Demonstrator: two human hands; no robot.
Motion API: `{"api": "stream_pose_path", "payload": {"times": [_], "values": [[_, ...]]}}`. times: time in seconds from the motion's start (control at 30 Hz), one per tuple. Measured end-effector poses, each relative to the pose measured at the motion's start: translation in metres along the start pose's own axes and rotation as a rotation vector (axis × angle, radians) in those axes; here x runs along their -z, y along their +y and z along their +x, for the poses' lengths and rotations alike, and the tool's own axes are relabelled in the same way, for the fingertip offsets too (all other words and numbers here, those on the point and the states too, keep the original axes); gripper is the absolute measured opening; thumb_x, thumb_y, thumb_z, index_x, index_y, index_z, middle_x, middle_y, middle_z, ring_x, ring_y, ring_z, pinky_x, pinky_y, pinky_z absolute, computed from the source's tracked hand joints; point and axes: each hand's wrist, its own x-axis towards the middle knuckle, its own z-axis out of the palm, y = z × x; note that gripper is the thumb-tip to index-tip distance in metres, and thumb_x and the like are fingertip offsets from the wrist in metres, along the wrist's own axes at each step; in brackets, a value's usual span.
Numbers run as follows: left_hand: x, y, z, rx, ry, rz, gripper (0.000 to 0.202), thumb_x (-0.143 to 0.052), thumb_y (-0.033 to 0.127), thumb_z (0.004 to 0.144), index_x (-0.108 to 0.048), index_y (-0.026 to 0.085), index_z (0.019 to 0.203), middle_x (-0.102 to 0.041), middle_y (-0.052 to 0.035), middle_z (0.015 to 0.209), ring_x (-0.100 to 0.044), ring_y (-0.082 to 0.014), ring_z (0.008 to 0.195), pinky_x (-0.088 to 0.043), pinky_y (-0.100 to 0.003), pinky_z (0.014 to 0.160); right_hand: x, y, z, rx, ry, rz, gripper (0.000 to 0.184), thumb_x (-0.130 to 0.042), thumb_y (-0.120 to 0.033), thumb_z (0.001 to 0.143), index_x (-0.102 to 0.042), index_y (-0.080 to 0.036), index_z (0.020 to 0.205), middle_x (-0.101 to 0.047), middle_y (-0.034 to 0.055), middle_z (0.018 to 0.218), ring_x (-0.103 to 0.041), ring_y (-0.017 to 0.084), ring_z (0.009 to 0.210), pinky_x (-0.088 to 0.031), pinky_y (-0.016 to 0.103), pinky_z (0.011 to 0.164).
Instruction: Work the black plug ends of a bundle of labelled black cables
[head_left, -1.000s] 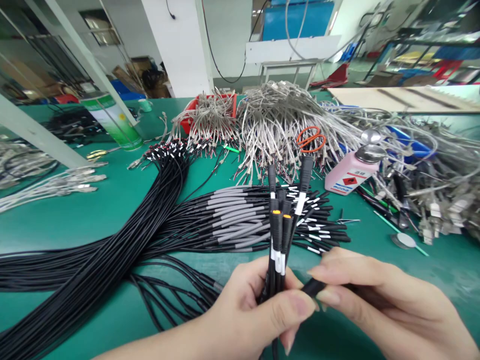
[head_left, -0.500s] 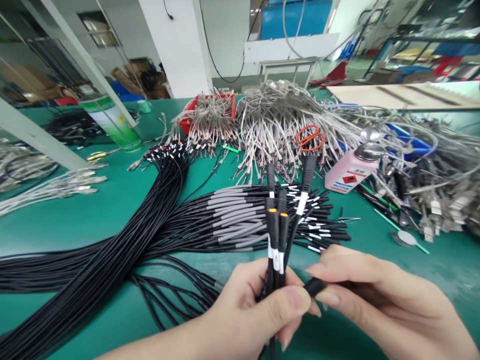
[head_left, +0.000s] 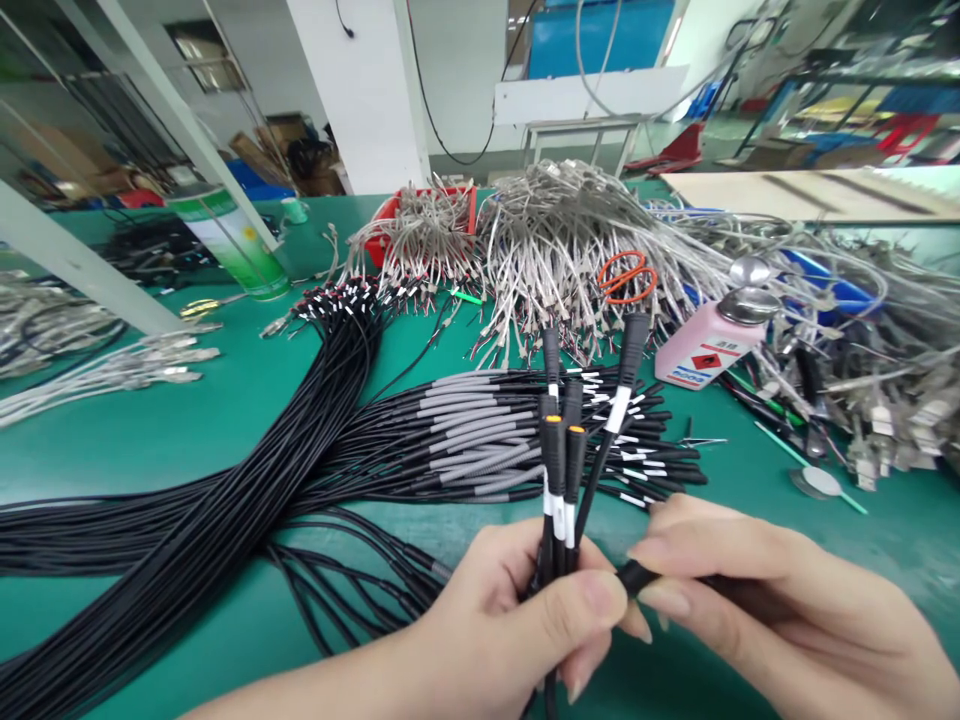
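At the lower centre of the frame, the left hand (head_left: 525, 615) is closed around a bunch of black cables (head_left: 556, 490), thumb across the front. Their connector ends stand upright above the grip, two with orange faces, several with white labels; the rear ones overlap, so an exact count is hard to make. The gripped stretch is mostly covered by the fingers, and the tails below run out at the bottom edge.

At the lower right, the right hand (head_left: 787, 605) has its thumb and forefinger pinched on a short black piece (head_left: 637, 577), which meets the left thumb tip. Only its middle shows; its right part is lost behind the right fingers, and how its left end sits cannot be told. The right wrist is cut off by the frame.

On the green worktop (head_left: 217, 420), a thick black cable bundle (head_left: 300, 440) leaves the frame at lower left, lying over cables with grey sleeves (head_left: 469, 435), whose right-hand ends are partly hidden by the upright connectors. Orange handles (head_left: 630, 299) rest against the pale cable pile (head_left: 562, 230) at upper centre. A pink bottle (head_left: 709, 350) stands right of centre, its small label print unreadable.
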Motion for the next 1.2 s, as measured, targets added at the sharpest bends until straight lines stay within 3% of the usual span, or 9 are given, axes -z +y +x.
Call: {"api": "stream_pose_path", "payload": {"times": [0.1,0.27,0.43,0.6,0.77,0.93,1.07,1.2], "values": [[-0.0004,-0.0003,0.0001,-0.013,-0.002,-0.003,0.032,-0.064,0.045,0.088,-0.059,0.015,0.078,-0.043,0.0072,0.047,-0.031,-0.005,0.04,-0.028,-0.022,0.046,-0.0008,-0.0008,0.0003,-0.051,0.0,-0.019,0.033,-0.072,-0.019,0.084,-0.071,-0.043,0.107,-0.076,-0.0067,0.079,-0.068,0.013,0.064,-0.055,0.016,0.054],[0.0001,0.0001,-0.0002,0.019,0.004,0.002,0.033,-0.064,0.047,0.088,-0.059,0.015,0.079,-0.043,0.0072,0.047,-0.031,-0.0051,0.04,-0.027,-0.022,0.046,0.0002,-0.0007,-0.0008,0.005,-0.025,0.012,0.029,-0.07,-0.019,0.086,-0.072,-0.041,0.105,-0.073,-0.0063,0.077,-0.067,0.011,0.065,-0.055,0.016,0.058],[0.0011,0.0011,-0.0003,0.022,-0.01,-0.002,0.034,-0.066,0.047,0.087,-0.058,0.016,0.078,-0.044,0.0075,0.047,-0.032,-0.005,0.041,-0.028,-0.021,0.047,0.0025,0.0002,-0.0017,-0.065,-0.025,-0.018,0.031,-0.073,-0.021,0.084,-0.07,-0.043,0.106,-0.074,-0.0066,0.081,-0.067,0.012,0.066,-0.055,0.016,0.056],[0.0009,0.0,-0.0001,0.028,0.011,-0.004,0.034,-0.066,0.048,0.086,-0.058,0.016,0.078,-0.044,0.0072,0.047,-0.032,-0.0051,0.04,-0.028,-0.021,0.046,0.0026,0.001,-0.0013,-0.01,-0.018,0.007,0.03,-0.071,-0.017,0.084,-0.073,-0.041,0.101,-0.072,-0.0058,0.076,-0.067,0.012,0.067,-0.055,0.016,0.059],[0.0006,-0.0008,-0.0017,0.071,0.04,-0.006,0.038,-0.073,0.05,0.08,-0.053,0.018,0.076,-0.047,0.0074,0.049,-0.034,-0.0043,0.04,-0.031,-0.02,0.044,0.0029,0.0035,-0.0017,-0.152,0.117,-0.017,0.02,-0.078,-0.036,0.078,-0.075,-0.034,0.098,-0.07,-0.001,0.068,-0.066,0.015,0.057,-0.055,0.019,0.049],[-0.0021,0.0023,-0.0028,0.118,0.098,-0.004,0.043,-0.076,0.054,0.074,-0.05,0.019,0.074,-0.045,0.0085,0.049,-0.035,-0.0041,0.04,-0.03,-0.019,0.043,-0.0003,0.0034,-0.0013,-0.235,0.209,-0.108,0.034,-0.076,-0.057,0.072,-0.074,-0.025,0.084,-0.061,0.002,0.059,-0.063,0.02,0.059,-0.055,0.026,0.049],[-0.0041,0.0047,-0.0024,0.124,0.1,-0.003,0.044,-0.079,0.052,0.072,-0.049,0.019,0.072,-0.044,0.0089,0.047,-0.036,-0.0045,0.04,-0.031,-0.02,0.044,-0.0019,0.0014,-0.0008,-0.253,0.197,-0.106,0.037,-0.074,-0.06,0.071,-0.071,-0.024,0.078,-0.057,0.0015,0.058,-0.06,0.019,0.059,-0.053,0.025,0.049],[-0.0059,0.0066,-0.0025,0.143,0.106,-0.015,0.047,-0.081,0.052,0.069,-0.047,0.019,0.071,-0.046,0.0084,0.05,-0.039,-0.0043,0.041,-0.031,-0.019,0.043,0.0001,-0.0012,-0.0014,-0.302,0.144,-0.048,0.031,-0.074,-0.053,0.074,-0.067,-0.022,0.074,-0.055,0.0009,0.059,-0.056,0.017,0.056,-0.051,0.023,0.047]]}}
